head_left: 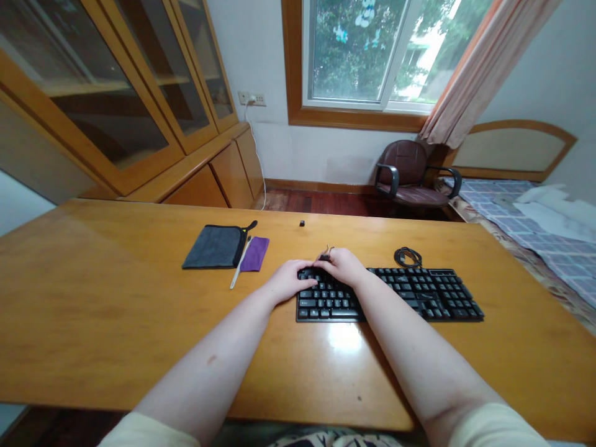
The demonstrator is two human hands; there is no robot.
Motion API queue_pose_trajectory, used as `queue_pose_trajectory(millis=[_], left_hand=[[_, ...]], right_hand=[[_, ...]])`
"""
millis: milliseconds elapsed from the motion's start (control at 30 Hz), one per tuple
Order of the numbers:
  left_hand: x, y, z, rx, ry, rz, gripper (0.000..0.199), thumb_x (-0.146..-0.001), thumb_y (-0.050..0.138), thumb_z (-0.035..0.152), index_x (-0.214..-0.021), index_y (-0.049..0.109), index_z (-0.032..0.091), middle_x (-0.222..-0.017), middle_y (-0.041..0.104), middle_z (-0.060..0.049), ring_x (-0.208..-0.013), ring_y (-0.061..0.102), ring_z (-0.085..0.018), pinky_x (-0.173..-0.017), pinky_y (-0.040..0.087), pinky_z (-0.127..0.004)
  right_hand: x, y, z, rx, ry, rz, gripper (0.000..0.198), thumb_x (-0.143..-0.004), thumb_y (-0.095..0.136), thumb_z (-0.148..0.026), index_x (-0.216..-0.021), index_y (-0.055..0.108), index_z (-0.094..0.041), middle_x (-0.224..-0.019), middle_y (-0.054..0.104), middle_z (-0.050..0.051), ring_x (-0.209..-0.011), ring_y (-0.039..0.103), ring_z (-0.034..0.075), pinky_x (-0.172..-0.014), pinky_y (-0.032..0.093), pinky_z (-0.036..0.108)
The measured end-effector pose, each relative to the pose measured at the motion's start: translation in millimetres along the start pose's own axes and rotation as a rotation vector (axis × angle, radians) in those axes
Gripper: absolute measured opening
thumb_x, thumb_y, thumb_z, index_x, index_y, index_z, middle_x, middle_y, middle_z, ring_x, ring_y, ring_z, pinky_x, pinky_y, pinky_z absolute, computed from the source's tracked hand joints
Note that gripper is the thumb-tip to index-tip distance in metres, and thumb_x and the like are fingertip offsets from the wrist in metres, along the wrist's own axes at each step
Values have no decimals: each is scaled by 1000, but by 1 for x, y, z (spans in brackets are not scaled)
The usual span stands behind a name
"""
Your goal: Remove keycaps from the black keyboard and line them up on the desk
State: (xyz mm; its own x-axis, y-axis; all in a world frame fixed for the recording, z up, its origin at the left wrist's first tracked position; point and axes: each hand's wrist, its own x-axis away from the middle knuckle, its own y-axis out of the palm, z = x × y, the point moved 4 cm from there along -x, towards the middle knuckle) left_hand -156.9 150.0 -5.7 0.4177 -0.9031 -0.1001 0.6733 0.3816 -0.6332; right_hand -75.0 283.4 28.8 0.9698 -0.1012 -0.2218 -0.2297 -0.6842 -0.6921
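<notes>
A black full-size keyboard lies on the wooden desk. At its upper left corner, my left hand grips it, the thumb lying over the keys and the fingers along the far edge. My right hand is closed just above the top left keys, its fingertips close to those of my left hand. From its fingers stick out thin wire ends and a dark piece of what looks like a wire keycap puller. The hand hides most of this tool. A small black keycap sits beyond the keyboard, near the desk's far edge.
Left of the keyboard lie a grey cloth pouch, a thin white-handled brush and a purple cloth. A coiled black cable rests behind the keyboard. Past the desk stand an office chair and a bed.
</notes>
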Motion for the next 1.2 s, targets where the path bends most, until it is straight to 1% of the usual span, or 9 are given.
queue_pose_trajectory(millis=[67,200,267,333,467,667,900,1067,1200], left_hand=[[0,0,0,10,-4,-3,48,-67,69,35,-113,63,23,-110,66,-5,-102,59,-23,-92,43,-36],[1,-1,1,-2,-47,-5,48,-66,70,34,-112,64,22,-113,65,-6,-105,58,-25,-96,41,-38],[1,-1,1,1,-59,0,47,-66,71,33,-111,64,22,-114,64,-6,-107,57,-25,-98,40,-39],[2,0,2,39,-64,20,48,-66,71,31,-112,63,22,-115,64,-6,-108,57,-25,-99,39,-39],[2,-2,2,157,-88,150,46,-70,68,30,-114,59,20,-112,64,-7,-102,59,-22,-95,44,-38],[3,-5,8,232,-80,248,33,-72,65,27,-104,61,18,-100,67,-6,-93,62,-19,-90,47,-35],[2,-4,6,276,-91,262,22,-73,63,28,-92,61,18,-94,68,-4,-89,63,-18,-86,48,-32],[4,-5,10,229,-64,249,20,-73,63,26,-91,62,17,-91,67,-4,-86,62,-18,-82,50,-32],[5,-7,15,179,-27,252,21,-72,63,24,-92,63,17,-90,67,-4,-87,61,-19,-83,49,-34]], right_hand=[[-1,-2,5,-111,49,62,26,-80,57,-40,-75,71,-19,-73,70,5,-68,63,17,-67,46,27],[-3,-10,22,-401,212,301,36,-79,54,-44,-69,69,-14,-70,70,7,-64,64,16,-66,51,29],[-4,-11,27,-459,264,339,35,-75,57,-45,-68,69,-13,-69,69,7,-63,63,16,-67,52,30],[-5,-9,27,-515,282,334,35,-73,59,-45,-68,69,-13,-70,70,8,-63,63,16,-66,52,29],[-7,-3,19,-572,261,306,32,-72,60,-45,-68,69,-14,-70,70,7,-63,62,16,-63,51,28],[-9,0,13,-686,244,243,29,-68,65,-44,-66,68,-14,-65,68,5,-62,62,16,-57,49,25],[-8,5,12,-694,250,163,28,-65,70,-41,-71,68,-13,-66,68,4,-60,61,14,-59,49,25],[-7,6,11,-631,229,113,32,-66,68,-44,-72,69,-13,-68,67,4,-60,60,14,-60,49,26],[-8,6,11,-562,220,94,34,-67,67,-45,-72,69,-12,-67,67,4,-60,59,14,-61,48,25]])
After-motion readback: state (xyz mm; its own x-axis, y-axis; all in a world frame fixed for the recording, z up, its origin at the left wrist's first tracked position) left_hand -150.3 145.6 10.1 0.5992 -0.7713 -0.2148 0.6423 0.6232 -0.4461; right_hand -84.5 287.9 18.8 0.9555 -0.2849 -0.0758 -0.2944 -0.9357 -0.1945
